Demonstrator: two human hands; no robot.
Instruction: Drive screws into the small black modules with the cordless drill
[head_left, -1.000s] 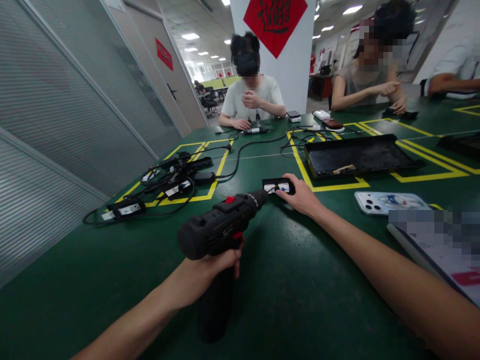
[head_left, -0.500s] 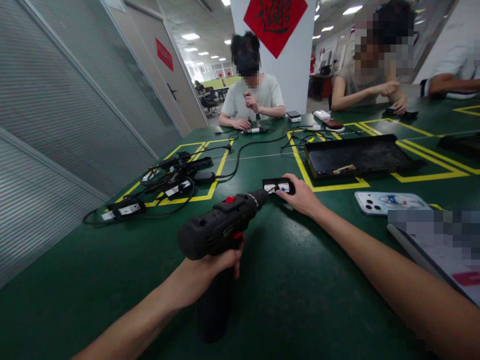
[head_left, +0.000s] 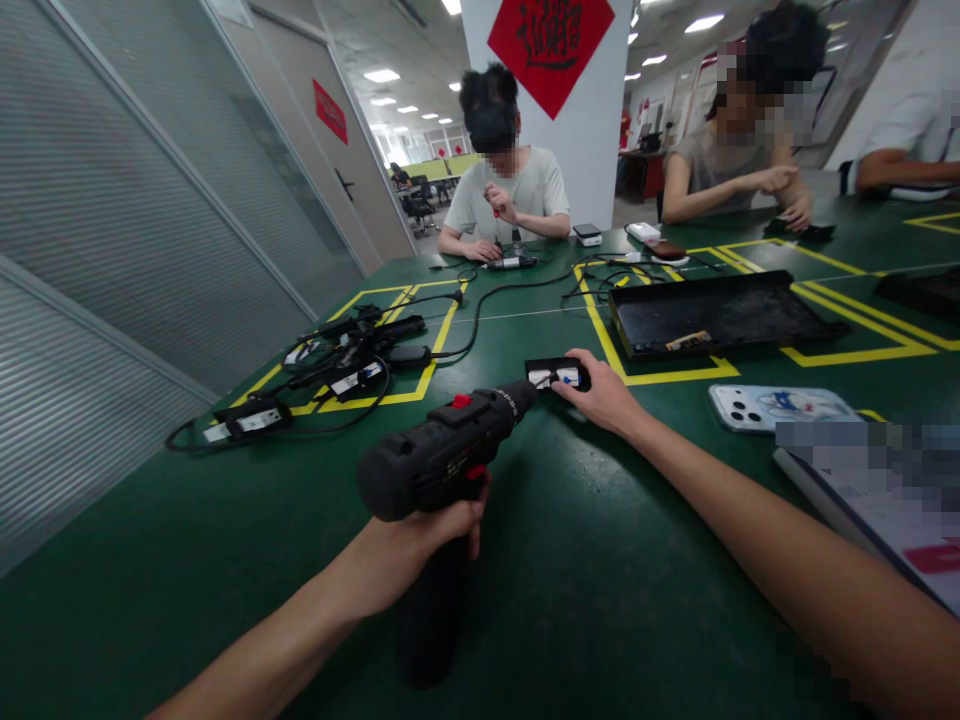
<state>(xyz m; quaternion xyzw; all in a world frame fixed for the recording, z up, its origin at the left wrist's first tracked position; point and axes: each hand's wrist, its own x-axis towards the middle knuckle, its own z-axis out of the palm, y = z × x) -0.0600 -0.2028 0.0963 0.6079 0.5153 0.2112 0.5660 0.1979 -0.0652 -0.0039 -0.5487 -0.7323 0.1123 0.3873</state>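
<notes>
My left hand point(head_left: 439, 540) is wrapped round the grip of a black cordless drill point(head_left: 427, 455) with red buttons. The drill's bit points away from me and meets a small black case with a white and blue inside point(head_left: 541, 377), or comes very close to it; I cannot tell which. My right hand point(head_left: 600, 392) grips the right end of this case, its thumb over the front side. The case's far end and underside are partly hidden by my fingers and the table.
Black adapters with cables point(head_left: 360, 350) lie in a yellow-taped square on the left. A black tray point(head_left: 720, 310) stands at the right, with a phone point(head_left: 780, 408) and a tablet point(head_left: 870, 500) nearer me. Co-workers sit across the green table point(head_left: 570, 580).
My hands, the drill and the case hold almost the same place. Across the table, the co-worker's raised hand has shifted slightly.
</notes>
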